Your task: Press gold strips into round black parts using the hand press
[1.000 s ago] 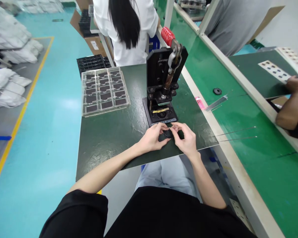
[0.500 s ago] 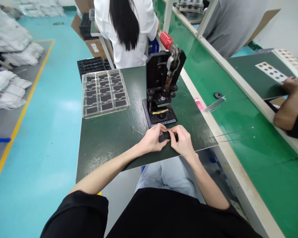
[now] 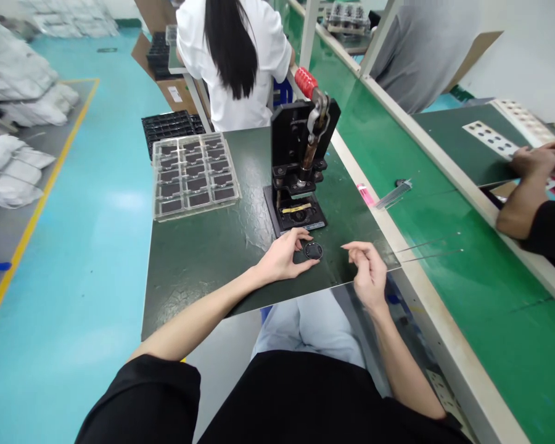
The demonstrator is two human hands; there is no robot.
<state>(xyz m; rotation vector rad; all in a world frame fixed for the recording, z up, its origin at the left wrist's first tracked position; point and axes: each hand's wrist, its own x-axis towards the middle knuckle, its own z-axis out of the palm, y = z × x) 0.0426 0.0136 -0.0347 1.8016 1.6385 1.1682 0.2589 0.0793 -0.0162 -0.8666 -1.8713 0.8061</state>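
A small round black part point(image 3: 313, 250) with a paler rim lies on the dark green tabletop point(image 3: 250, 179), in front of the press. My left hand point(image 3: 287, 254) curves round its left side, thumb at the near edge and fingertips at the far edge, steadying it between them. To the right, apart from the part, is my right hand point(image 3: 367, 268), index finger stretched out and the others loosely curled; I see nothing in it. Just beyond my left hand stands a black hand press point(image 3: 300, 154) with a red-gripped lever point(image 3: 306, 82) and a yellow strip point(image 3: 296, 208) across its base.
A clear compartment tray point(image 3: 195, 176) of dark pieces sits at the back left. On the green conveyor point(image 3: 444, 246) at right lie thin rods point(image 3: 394, 194) and a small black piece point(image 3: 401, 182); a pink item point(image 3: 365, 193) is by its rail. Co-workers sit ahead and right.
My right hand has left the round black part and moved right, with its fingers loosening. The part now shows fully beside my left hand, which has stayed almost in place.
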